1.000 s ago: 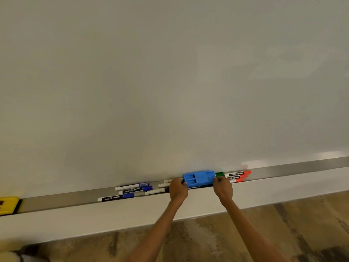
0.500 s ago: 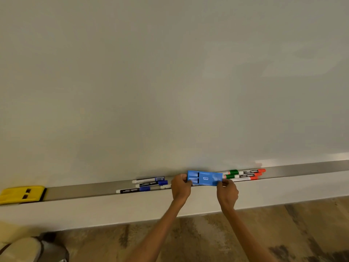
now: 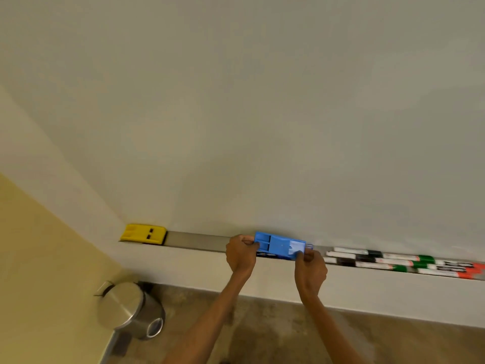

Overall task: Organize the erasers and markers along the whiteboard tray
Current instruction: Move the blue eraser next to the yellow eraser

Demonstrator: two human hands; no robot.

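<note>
Left hand (image 3: 241, 254) is clamping the left end of the blue eraser (image 3: 280, 245), fingers curled over its top edge, and the right hand (image 3: 310, 269) is pinching the eraser's right end from the front, thumb and fingers pressing on its corner. Both hands are sharing this one eraser, which is sitting over the whiteboard tray (image 3: 196, 240); whether it is resting on the tray or raised just above it, I cannot tell. Under the eraser's lower edge a dark marker barrel with blue print is peeking out, mostly hidden by the eraser itself.

Just beyond the right hand, the markers (image 3: 393, 260) are lying packed lengthwise in the tray: white barrels with black caps nearest the hand, then green caps, then orange-red caps farthest out at the frame edge. They are blurred, so labels are not readable, and they are filling the tray on that side.

Out past the left hand there is a bare stretch of grey tray, and at its far end the yellow eraser (image 3: 143, 233) is lying flat, tucked into the corner where the whiteboard (image 3: 262, 114) is meeting the side wall. Below and left of the left forearm, a steel pedal bin (image 3: 130, 310) is standing on the mottled floor beside a yellow wall.
</note>
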